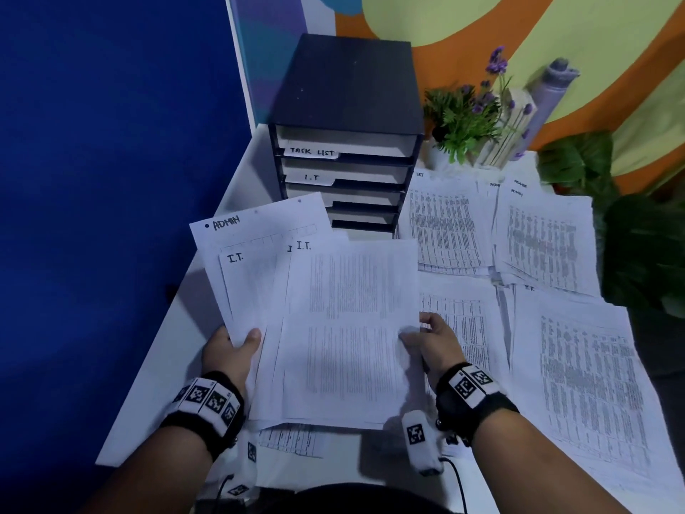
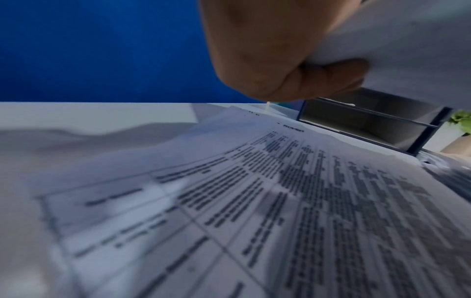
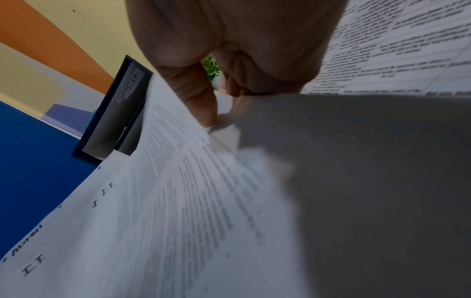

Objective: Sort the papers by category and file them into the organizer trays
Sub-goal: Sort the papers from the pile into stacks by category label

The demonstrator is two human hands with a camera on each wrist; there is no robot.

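I hold a fanned bundle of printed papers (image 1: 333, 328) above the white desk, with sheets marked "I.T." in front and one marked "ADMIN" (image 1: 237, 226) behind. My left hand (image 1: 231, 348) grips the bundle's left edge, thumb on top. My right hand (image 1: 432, 341) pinches the right edge of the front sheet (image 3: 193, 181) between thumb and fingers. The black organizer (image 1: 344, 135) stands just beyond the bundle, its trays labelled "TASK LIST" (image 1: 311, 152) and "I.T" (image 1: 311, 177); the lower trays are partly hidden by the papers.
Several piles of printed tables (image 1: 444, 224) cover the desk to the right, and another sheet (image 2: 280, 201) lies under the bundle. A potted plant with purple flowers (image 1: 467, 120) stands right of the organizer. A blue partition (image 1: 111, 179) borders the desk's left side.
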